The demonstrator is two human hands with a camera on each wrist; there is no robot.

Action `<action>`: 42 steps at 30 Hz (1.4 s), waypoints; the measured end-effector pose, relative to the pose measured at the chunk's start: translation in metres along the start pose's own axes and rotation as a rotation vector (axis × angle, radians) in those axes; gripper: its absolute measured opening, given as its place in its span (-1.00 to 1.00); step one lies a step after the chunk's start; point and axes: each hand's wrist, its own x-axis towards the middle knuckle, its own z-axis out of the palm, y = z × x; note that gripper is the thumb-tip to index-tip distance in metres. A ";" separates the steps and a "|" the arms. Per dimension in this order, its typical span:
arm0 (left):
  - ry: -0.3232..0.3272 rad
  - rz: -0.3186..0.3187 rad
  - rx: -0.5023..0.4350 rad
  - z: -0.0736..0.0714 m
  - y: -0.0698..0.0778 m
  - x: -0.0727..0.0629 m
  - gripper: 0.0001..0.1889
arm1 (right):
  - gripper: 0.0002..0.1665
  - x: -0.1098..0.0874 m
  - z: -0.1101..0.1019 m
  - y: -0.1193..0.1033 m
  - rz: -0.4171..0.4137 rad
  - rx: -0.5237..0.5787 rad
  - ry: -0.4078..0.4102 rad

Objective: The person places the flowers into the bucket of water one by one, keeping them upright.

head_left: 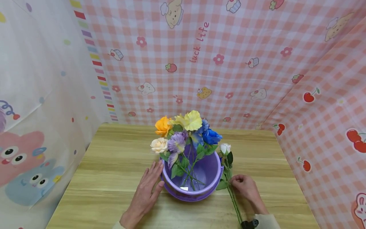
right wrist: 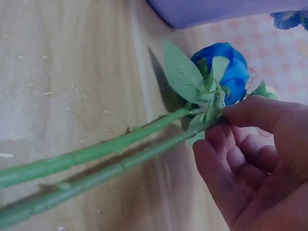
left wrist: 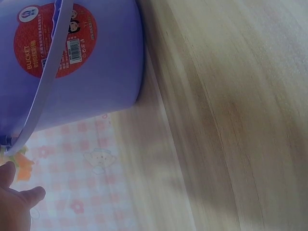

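A purple bucket (head_left: 210, 171) stands on the table, with several artificial flowers leaning in it: orange, yellow, cream, purple and blue heads. My left hand (head_left: 145, 190) rests its straight fingers along the bucket's left side, thumb apart. Right of the bucket, my right hand (head_left: 246, 187) pinches a green stem (right wrist: 159, 154) between thumb and forefinger, just below the leaves. A white rose (head_left: 225, 148) tops the stems there. In the right wrist view a blue flower (right wrist: 226, 72) lies beside it, its lighter green stem (right wrist: 96, 149) running alongside; the bucket mostly hides this bloom in the head view.
The wood-grain table (head_left: 111, 178) carries the bucket and loose flowers. A pink checked cloth (head_left: 183, 79) hangs behind and to the right, and a white printed cloth (head_left: 51, 95) on the left. The bucket's handle (left wrist: 48, 82) hangs down its outside.
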 end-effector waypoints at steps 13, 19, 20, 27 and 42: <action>0.005 -0.003 -0.003 -0.001 0.000 0.002 -0.43 | -0.78 0.001 -0.010 -0.011 -0.014 0.199 0.071; 0.005 0.000 -0.003 -0.001 0.000 0.002 -0.44 | -0.75 0.000 -0.016 -0.019 -0.022 0.227 0.077; 0.004 0.000 -0.004 -0.001 0.000 0.002 -0.44 | -0.75 0.000 -0.018 -0.019 -0.024 0.226 0.078; 0.006 0.002 0.002 -0.001 0.000 0.001 -0.44 | -0.71 -0.003 -0.026 -0.029 -0.045 0.260 0.096; 0.000 -0.004 -0.001 -0.001 0.001 0.001 -0.44 | -0.66 -0.009 -0.041 -0.051 -0.109 0.293 0.136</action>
